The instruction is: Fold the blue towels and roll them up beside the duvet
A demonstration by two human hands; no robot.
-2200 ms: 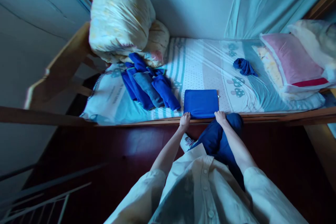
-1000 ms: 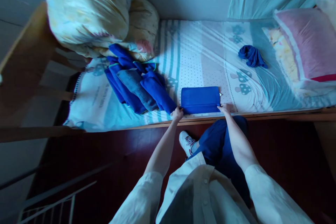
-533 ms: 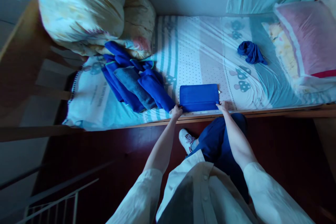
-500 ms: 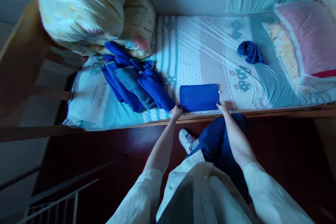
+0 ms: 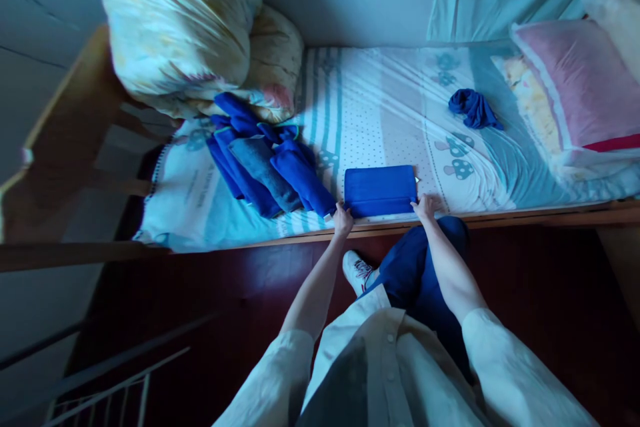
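Observation:
A folded blue towel (image 5: 380,185) lies flat near the bed's front edge, a small white tag at its right side. My left hand (image 5: 343,220) pinches its near left corner, fingers closed. At the near right corner, my right hand (image 5: 425,207) grips the cloth between thumb and fingers. Just left of it, several blue towels (image 5: 303,177) lie in a loose pile, one of them greyer, and their nearest end comes close to my left hand. A crumpled blue cloth (image 5: 475,108) rests farther back to the right.
Bulky yellowish bedding (image 5: 185,27) is heaped at the bed's left end, by a wooden end board (image 5: 65,127). A pink pillow (image 5: 580,83) sits at the right. The bed's wooden rail (image 5: 525,220) runs in front of me; a white metal rail (image 5: 125,380) stands at lower left.
The view has shifted slightly. My left hand has moved a little to the right along the folded towel's near edge; both hands remain at its near corners.

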